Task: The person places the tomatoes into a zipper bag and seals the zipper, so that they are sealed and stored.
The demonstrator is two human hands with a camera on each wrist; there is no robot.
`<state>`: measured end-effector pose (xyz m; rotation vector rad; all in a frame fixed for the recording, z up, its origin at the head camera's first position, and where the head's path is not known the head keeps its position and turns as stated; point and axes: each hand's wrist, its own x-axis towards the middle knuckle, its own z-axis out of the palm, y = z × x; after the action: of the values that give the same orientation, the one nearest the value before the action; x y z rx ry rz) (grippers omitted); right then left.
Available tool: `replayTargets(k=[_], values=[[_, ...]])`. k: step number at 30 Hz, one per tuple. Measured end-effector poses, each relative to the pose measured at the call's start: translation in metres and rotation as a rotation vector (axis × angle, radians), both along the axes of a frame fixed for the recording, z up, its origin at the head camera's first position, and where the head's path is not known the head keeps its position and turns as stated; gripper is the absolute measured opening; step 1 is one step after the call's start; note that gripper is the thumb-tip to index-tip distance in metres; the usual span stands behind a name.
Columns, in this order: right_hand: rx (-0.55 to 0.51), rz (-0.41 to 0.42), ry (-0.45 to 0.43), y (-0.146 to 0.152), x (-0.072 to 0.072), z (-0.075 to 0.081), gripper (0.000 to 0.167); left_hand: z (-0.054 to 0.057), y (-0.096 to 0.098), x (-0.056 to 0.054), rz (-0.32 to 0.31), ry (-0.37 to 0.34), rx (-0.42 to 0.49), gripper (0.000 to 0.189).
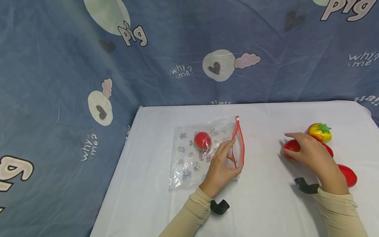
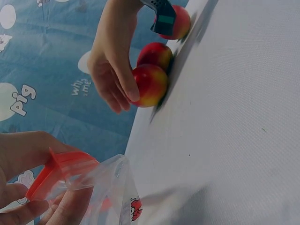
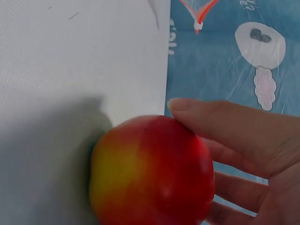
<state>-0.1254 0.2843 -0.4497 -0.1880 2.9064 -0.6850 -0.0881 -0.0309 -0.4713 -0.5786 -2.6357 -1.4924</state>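
A clear zip bag with small printed figures and a red zip edge lies flat on the white table. Inside it is one round red fruit. My left hand holds the bag by its mouth, fingers spreading the red edges apart. On the right, my right hand grips a red apple with a yellow patch, thumb and fingers around its sides. The apple is close to the tabletop, its shadow beside it. Just behind that hand sits another red fruit, partly covered.
A yellow-orange fruit with a green leafy top stands at the back right. Another red fruit lies beside my right forearm. Dark wrist mounts stick out from both sleeves. A blue printed curtain hangs behind the table.
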Motion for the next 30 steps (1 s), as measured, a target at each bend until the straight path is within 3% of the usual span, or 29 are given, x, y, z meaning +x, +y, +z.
replayTargets(k=[9,20,25,30], values=[[0.009,-0.004,-0.067,0.003,0.001,-0.001,0.076,0.0,0.0,0.001,0.007,-0.02,-0.008,0.089],[0.008,0.003,-0.065,0.002,0.0,-0.001,0.074,0.002,0.0,0.001,0.007,-0.011,-0.008,0.09],[-0.04,0.027,-0.052,-0.001,0.0,-0.003,0.074,0.002,0.0,0.001,0.009,-0.049,-0.001,0.091],[-0.087,0.051,-0.027,-0.007,0.0,-0.004,0.072,0.002,0.0,0.001,0.005,-0.037,-0.001,0.09]])
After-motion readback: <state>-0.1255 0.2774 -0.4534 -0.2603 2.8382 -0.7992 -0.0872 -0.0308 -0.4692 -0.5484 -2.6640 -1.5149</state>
